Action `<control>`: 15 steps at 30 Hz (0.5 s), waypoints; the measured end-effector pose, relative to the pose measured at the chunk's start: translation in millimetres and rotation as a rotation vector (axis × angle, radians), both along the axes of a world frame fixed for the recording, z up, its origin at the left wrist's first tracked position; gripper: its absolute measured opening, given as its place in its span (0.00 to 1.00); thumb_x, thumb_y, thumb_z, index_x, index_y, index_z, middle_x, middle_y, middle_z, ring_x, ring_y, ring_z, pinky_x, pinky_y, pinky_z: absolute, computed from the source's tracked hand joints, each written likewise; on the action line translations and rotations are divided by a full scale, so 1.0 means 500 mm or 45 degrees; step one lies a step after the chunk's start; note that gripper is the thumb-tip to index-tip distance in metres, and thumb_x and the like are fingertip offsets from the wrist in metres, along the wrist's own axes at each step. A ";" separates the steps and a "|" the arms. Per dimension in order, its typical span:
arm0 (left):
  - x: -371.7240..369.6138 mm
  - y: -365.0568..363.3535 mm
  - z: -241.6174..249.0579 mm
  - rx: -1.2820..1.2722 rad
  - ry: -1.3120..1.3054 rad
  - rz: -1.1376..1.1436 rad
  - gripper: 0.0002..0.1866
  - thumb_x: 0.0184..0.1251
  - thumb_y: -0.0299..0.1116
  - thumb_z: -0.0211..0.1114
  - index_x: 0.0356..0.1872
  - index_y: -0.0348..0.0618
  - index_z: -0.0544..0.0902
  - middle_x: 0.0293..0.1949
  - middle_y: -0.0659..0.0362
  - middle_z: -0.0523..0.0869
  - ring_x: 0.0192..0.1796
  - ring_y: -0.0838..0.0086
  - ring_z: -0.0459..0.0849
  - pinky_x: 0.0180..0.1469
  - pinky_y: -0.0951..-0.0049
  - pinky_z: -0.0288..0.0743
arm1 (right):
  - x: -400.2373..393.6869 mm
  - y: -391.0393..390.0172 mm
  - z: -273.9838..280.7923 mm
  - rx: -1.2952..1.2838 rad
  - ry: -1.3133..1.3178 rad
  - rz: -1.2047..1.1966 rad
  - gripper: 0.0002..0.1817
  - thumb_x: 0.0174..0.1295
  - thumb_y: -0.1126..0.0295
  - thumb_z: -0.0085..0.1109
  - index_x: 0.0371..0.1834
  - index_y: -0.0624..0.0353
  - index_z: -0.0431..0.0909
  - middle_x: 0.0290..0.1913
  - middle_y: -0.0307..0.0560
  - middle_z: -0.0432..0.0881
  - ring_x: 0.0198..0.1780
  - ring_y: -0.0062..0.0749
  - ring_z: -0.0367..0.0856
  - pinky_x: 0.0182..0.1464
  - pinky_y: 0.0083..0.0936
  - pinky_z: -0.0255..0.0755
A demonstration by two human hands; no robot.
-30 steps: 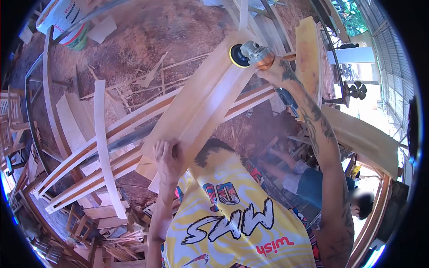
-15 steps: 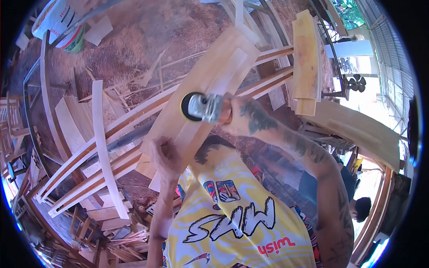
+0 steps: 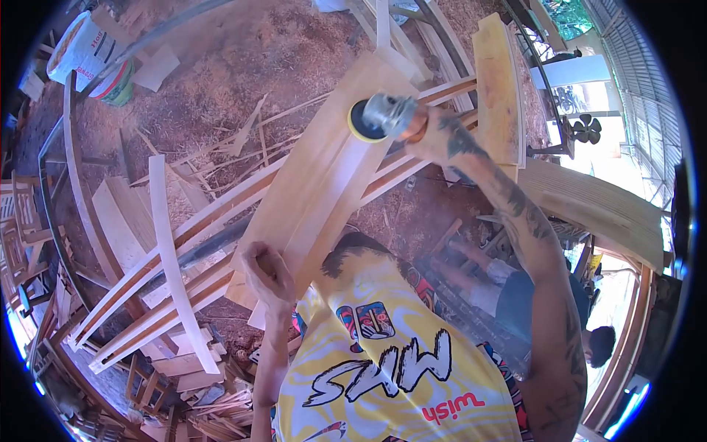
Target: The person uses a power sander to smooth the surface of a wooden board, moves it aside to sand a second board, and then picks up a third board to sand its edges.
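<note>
My right hand point(image 3: 434, 134) is wrapped round the body of an angle grinder point(image 3: 389, 114) fitted with a round, yellow-rimmed sanding disc point(image 3: 364, 121). The disc lies against the upper right part of a long, pale wooden board point(image 3: 313, 169), which slants across the middle of the view. At the board's near lower end, my left hand point(image 3: 269, 276) is closed, its fingers curled in a loose ring against the wood. Where those fingertips meet the board is partly hidden. Under the board run long grooved wooden rails point(image 3: 221, 202).
A thin curved slat point(image 3: 166, 243) crosses the rails at left. Curved planks point(image 3: 497, 88) are stacked at right. Buckets point(image 3: 77, 48) stand far left; scrap wood point(image 3: 221, 412) and shavings point(image 3: 213, 66) litter the ground. Another person point(image 3: 515, 295) is low at the right, behind my right arm.
My right hand has carried the grinder up and to the right along the board, away from my body. My left hand stays at the near end, turned slightly, its curled fingers showing more clearly.
</note>
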State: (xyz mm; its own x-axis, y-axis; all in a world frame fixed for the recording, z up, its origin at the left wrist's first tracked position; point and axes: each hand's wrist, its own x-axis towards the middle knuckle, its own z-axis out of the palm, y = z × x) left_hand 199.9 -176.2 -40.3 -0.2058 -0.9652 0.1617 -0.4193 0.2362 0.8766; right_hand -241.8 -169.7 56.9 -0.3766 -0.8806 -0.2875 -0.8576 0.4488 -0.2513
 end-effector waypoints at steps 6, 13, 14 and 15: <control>0.001 0.003 0.015 0.208 0.035 -0.007 0.09 0.80 0.18 0.65 0.55 0.38 0.80 0.39 0.53 0.86 0.36 0.66 0.85 0.45 0.64 0.80 | -0.063 -0.062 0.038 -0.011 -0.006 -0.220 0.30 0.53 0.55 0.80 0.52 0.69 0.89 0.44 0.68 0.93 0.51 0.59 0.95 0.55 0.47 0.86; 0.004 0.006 0.010 0.090 -0.011 -0.036 0.09 0.77 0.19 0.66 0.53 0.38 0.81 0.39 0.52 0.85 0.38 0.61 0.85 0.46 0.62 0.79 | -0.034 -0.049 0.020 -0.002 0.040 -0.151 0.29 0.53 0.53 0.81 0.49 0.67 0.91 0.44 0.65 0.94 0.51 0.58 0.96 0.56 0.47 0.87; 0.008 0.007 -0.001 0.099 -0.017 -0.037 0.09 0.77 0.18 0.66 0.53 0.38 0.81 0.40 0.52 0.85 0.40 0.59 0.85 0.47 0.61 0.79 | -0.038 -0.046 0.024 0.017 -0.022 -0.219 0.28 0.54 0.54 0.80 0.48 0.67 0.91 0.45 0.65 0.94 0.51 0.58 0.96 0.56 0.47 0.87; 0.007 0.006 -0.008 0.102 -0.015 -0.030 0.10 0.76 0.18 0.66 0.53 0.38 0.81 0.41 0.51 0.85 0.41 0.58 0.85 0.48 0.60 0.79 | -0.036 -0.057 0.047 0.029 -0.078 -0.279 0.27 0.54 0.54 0.80 0.48 0.66 0.91 0.45 0.65 0.94 0.51 0.58 0.96 0.56 0.47 0.87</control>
State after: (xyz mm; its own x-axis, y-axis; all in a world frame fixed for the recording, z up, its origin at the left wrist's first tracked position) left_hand 203.3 -173.4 -44.3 -0.2302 -0.9697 0.0816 -0.4250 0.1756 0.8880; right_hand -259.7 -198.1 80.4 -0.5392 -0.7727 -0.3349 -0.7226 0.6287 -0.2874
